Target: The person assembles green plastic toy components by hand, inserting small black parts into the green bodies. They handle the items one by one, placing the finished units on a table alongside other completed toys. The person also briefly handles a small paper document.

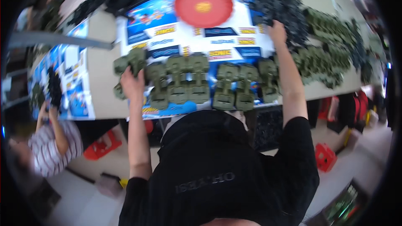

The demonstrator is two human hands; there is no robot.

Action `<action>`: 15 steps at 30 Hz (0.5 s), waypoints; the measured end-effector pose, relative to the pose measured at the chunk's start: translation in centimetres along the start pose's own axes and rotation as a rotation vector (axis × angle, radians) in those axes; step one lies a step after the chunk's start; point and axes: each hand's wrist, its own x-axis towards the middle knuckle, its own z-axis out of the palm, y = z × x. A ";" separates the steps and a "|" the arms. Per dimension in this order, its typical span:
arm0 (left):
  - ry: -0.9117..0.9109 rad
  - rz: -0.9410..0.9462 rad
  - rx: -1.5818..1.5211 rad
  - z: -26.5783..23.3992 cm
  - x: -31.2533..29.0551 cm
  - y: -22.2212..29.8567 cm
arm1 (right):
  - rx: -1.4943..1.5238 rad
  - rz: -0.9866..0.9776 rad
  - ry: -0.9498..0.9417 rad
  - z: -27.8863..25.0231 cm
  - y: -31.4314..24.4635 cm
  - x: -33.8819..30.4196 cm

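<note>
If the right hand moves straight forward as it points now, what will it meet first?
Probably the heap of dark pieces, whose edge the right hand may already touch; depth is unclear.

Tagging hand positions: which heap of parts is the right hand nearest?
The dark grey heap just right of the red plate: the right hand is at its near-left edge. The olive-green heaps lie farther right.

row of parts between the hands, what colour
The parts are olive green, clearest in the head view.
</note>
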 end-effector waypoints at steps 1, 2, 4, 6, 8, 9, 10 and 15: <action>0.017 0.018 0.071 0.8 0.7 -0.7 | -0.036 0.054 -0.108 0.6 0.3 1.0; -0.036 -0.051 0.059 1.1 1.7 -0.4 | -0.034 0.055 -0.145 1.1 1.3 1.2; -0.053 -0.132 0.019 1.8 2.5 -0.3 | -0.098 0.130 -0.054 1.1 -0.1 -0.1; -0.052 -0.165 0.113 1.5 3.0 0.8 | -0.218 0.021 -0.035 0.2 -1.1 -1.4; -0.075 -0.169 0.220 1.2 3.4 2.0 | -0.320 -0.170 0.069 -0.7 -1.7 -2.6; -0.087 -0.166 0.266 1.3 3.6 2.5 | -0.320 -0.250 0.160 -1.3 -1.8 -3.0; -0.094 -0.180 0.287 1.6 3.8 2.5 | -0.318 -0.328 0.251 -1.8 -2.0 -3.5; -0.169 -0.228 0.376 3.3 3.5 2.0 | 0.364 -0.007 -0.031 -3.0 -2.8 -5.1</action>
